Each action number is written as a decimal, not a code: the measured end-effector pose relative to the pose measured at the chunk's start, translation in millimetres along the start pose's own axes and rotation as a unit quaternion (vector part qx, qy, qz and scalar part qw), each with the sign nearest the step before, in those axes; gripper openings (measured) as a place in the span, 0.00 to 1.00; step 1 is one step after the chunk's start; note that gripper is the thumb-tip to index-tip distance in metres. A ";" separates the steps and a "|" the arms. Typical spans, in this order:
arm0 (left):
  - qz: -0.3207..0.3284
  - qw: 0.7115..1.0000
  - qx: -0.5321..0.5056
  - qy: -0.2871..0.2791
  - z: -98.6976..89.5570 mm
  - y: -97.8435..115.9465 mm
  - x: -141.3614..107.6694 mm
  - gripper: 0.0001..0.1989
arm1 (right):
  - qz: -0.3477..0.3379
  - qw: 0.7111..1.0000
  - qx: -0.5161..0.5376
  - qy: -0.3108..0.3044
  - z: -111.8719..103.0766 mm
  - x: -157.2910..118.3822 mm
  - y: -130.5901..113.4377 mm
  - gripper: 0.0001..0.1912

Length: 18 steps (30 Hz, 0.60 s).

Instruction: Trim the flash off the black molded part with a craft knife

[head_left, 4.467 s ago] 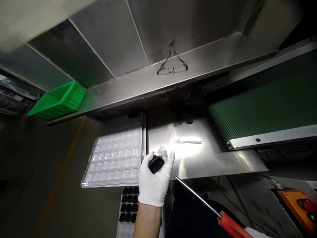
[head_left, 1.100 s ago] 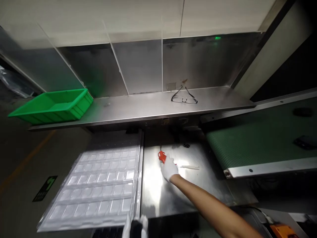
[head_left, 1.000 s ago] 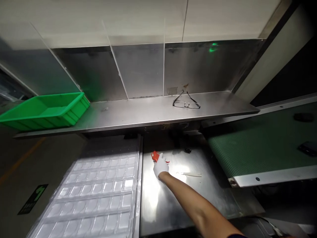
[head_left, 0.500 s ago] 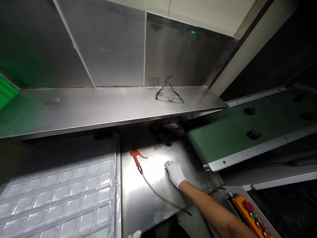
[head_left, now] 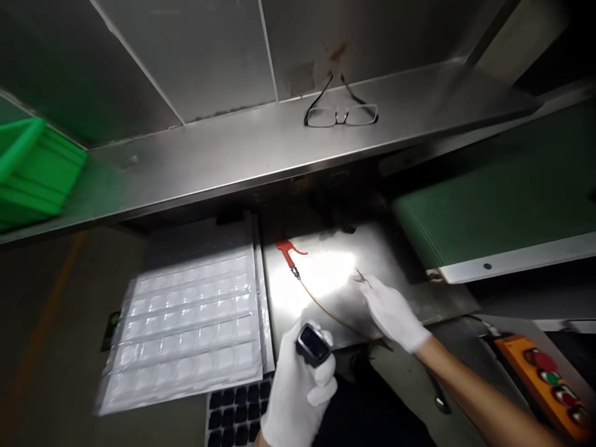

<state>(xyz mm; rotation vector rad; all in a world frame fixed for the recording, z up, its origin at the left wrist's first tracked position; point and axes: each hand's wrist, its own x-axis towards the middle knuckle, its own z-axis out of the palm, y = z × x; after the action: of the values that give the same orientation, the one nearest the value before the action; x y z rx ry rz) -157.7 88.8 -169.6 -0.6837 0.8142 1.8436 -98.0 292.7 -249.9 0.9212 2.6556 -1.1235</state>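
Gripping a small black part (head_left: 313, 343) between thumb and fingers, the gloved left hand (head_left: 298, 388) is holding it up above the near edge of the steel table (head_left: 405, 292). The gloved right hand (head_left: 391, 310) is pinching thin tweezers (head_left: 361, 277) over that table, beside the red air gun (head_left: 288, 251) lying there released.

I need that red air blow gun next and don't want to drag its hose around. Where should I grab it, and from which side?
Probably take the air blow gun by its red handle body, coming down from above with the right hand. It lies flat on the steel table, so nothing can get beneath it. The thin hose trails toward you from its near end; grip behind the lever, clear of that joint.
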 end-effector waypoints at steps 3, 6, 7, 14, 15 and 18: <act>0.006 0.999 -0.033 0.000 19.0 -6.4 -8.8 0.14 | -0.068 0.992 0.110 0.002 -27.1 -70.2 -15.4 0.24; -0.004 0.997 -0.058 -0.056 28.8 -17.4 -13.5 0.14 | -0.069 0.990 0.122 0.002 -53.5 -121.5 -35.4 0.23; -0.004 0.995 -0.055 -0.078 30.5 -21.4 -13.8 0.14 | -0.071 0.991 0.112 -0.004 -60.8 -130.8 -41.8 0.23; 0.007 0.993 0.041 -0.111 39.4 -46.1 -20.7 0.13 | -0.105 0.990 0.087 -0.041 -87.8 -141.4 -62.3 0.24; 0.003 0.995 0.047 -0.085 41.6 -49.8 -24.3 0.15 | -0.092 0.989 0.104 -0.053 -87.3 -142.2 -62.2 0.23; 0.011 0.997 0.069 0.017 47.9 -61.5 -36.3 0.21 | -0.063 0.967 0.186 -0.162 -83.6 -145.5 -61.9 0.17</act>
<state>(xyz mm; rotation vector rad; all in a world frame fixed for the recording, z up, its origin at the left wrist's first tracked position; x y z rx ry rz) -92.3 125.0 -127.1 -0.6227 0.9641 1.7805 -5.4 245.1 -104.4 0.5526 2.3056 -1.6802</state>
